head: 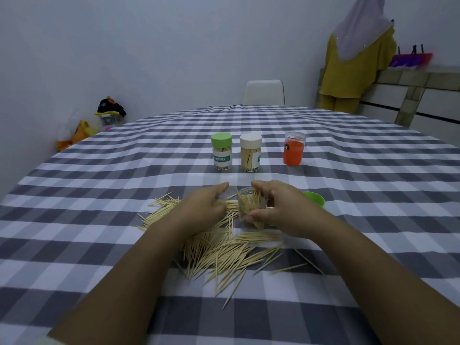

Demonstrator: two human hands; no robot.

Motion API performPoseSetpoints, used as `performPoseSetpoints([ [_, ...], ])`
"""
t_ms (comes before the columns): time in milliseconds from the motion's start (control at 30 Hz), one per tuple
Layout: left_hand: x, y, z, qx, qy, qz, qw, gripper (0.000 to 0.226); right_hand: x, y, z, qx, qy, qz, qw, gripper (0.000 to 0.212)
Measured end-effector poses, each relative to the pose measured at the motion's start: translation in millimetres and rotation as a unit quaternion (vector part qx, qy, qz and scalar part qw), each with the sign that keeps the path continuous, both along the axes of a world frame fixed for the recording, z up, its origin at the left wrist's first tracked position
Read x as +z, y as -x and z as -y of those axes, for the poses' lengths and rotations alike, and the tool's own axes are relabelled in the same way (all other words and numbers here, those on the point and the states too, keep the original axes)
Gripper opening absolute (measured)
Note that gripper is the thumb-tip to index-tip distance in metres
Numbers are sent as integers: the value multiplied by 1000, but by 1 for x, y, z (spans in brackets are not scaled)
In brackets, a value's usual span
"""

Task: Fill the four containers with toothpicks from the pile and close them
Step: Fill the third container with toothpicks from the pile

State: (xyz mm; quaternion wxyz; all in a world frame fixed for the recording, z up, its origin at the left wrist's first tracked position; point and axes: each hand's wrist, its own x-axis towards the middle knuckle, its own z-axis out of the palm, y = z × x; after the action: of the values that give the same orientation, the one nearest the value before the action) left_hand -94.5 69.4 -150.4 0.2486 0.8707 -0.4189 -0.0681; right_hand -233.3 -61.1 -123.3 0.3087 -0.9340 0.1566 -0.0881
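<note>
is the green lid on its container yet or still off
Off. The loose green lid lies on the tablecloth beside the right hand, which grips the open clear container holding toothpicks.

Both forearms are bare to the elbow; the hands point(206, 207) carry no rings or watch.

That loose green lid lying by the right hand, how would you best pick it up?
Probably from above, pinching across the rim of the green lid. It lies flat and low on the checked tablecloth, so its sides offer little height. Its right edge is free; the right hand crowds its left edge.
</note>
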Motion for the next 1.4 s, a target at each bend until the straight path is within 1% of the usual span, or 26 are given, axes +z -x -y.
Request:
performPoseSetpoints([
  [67, -4, 4, 6, -33, -56, 39, 997, 62, -1, -1, 0, -1, 1, 0, 1000, 78],
  [167, -13, 2, 14, -63, -84, 93, 990, 57, -2, -1, 1, -4, -1, 2, 1000, 80],
  [233, -17, -1, 19, -58, -89, 143, 984, 46, -1, -1, 1, -5, -1, 3, 1000, 81],
  [333, -14, -1, 25, -40, -117, 191, 974, 32, 0, 0, 1, -6, -4, -1, 1000, 82],
  [467, -5, 7, 28, -42, -175, 260, 949, 33, 1, 0, 0, -5, 0, -4, 1000, 81],
  [567, -4, 10, 25, -32, -154, 290, 944, 31, 1, 0, 0, -4, 7, -10, 1000, 81],
  [633, -4, 11, 23, -3, -128, 275, 953, 29, 1, -1, 0, -4, 8, -12, 1000, 82],
  [733, 1, 12, 18, 45, -66, 224, 971, 26, 1, -1, 0, -4, 3, -13, 1000, 81],
  [833, 4, 11, 14, 79, 38, 119, 989, 31, 1, -1, 1, -4, 4, -12, 1000, 79],
  [900, 4, 10, 12, 100, 127, 47, 986, 32, 1, 0, 1, -4, 4, -11, 1000, 79],
  [967, 4, 9, 11, 107, 214, -22, 971, 31, 1, 0, 0, -5, -1, -10, 1000, 79],
  [1033, 5, 7, 10, 107, 302, -121, 940, 29, 1, 0, 0, -3, -2, -6, 1000, 78],
  [1100, 6, 6, 9, 101, 372, -214, 897, 26, 0, 0, -1, -2, 1, -3, 1000, 78],
  [1133, 7, 6, 8, 96, 399, -248, 878, 23, 0, 0, -2, -2, 1, -1, 1000, 78],
  [1200, 10, 6, 9, 77, 451, -309, 834, 18, -1, -1, -3, -4, 1, 2, 1000, 78],
  [1300, 19, 9, 11, 49, 526, -393, 753, 19, -2, -2, -5, -3, 9, 5, 1000, 77],
  [1367, 24, 11, 11, 34, 561, -429, 708, 17, -2, -2, -6, -1, 12, 6, 1000, 76],
  [1400, 27, 13, 11, 26, 573, -441, 691, 16, -2, -2, -6, 1, 14, 6, 1000, 76],
])
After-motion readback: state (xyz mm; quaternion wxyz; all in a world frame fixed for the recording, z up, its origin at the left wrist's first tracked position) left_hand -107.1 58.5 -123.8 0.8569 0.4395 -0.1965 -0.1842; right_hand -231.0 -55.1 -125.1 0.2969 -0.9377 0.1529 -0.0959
